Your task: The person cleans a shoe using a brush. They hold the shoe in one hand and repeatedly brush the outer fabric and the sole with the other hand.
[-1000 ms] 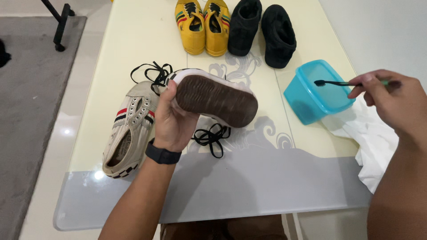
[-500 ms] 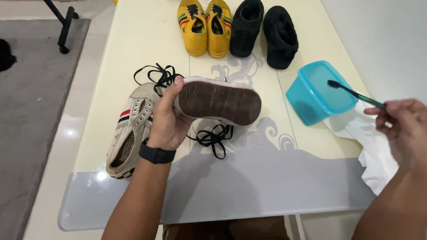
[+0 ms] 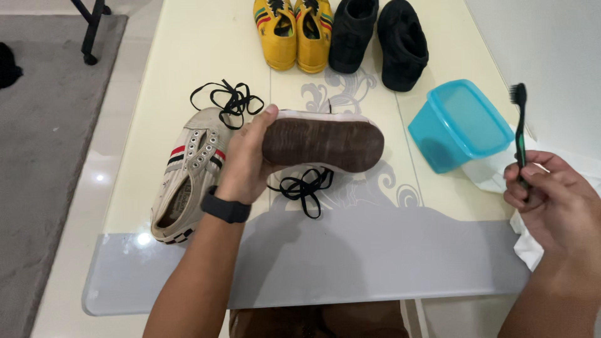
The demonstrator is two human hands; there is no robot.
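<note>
My left hand (image 3: 247, 159) grips a white canvas shoe (image 3: 325, 143) by its heel end, holding it on its side so the brown sole faces me. A black watch sits on that wrist. My right hand (image 3: 551, 197) holds a green-handled toothbrush (image 3: 519, 125) upright, its black bristles at the top, just right of a blue plastic container (image 3: 460, 125). The matching white shoe (image 3: 188, 172) with red and black stripes lies on the table left of my left hand. Loose black laces (image 3: 228, 100) lie above it, and another black lace (image 3: 303, 188) lies under the held shoe.
A pair of yellow sneakers (image 3: 294, 31) and a pair of black shoes (image 3: 379, 37) stand at the far edge of the pale glass-topped table (image 3: 313, 269). A white cloth (image 3: 532, 244) lies at the right edge. A grey rug (image 3: 37, 156) covers the floor to the left.
My right hand has lifted the toothbrush out of the blue container and drawn back to the right, turning the brush upright. The left hand still holds the shoe, sole toward me.
</note>
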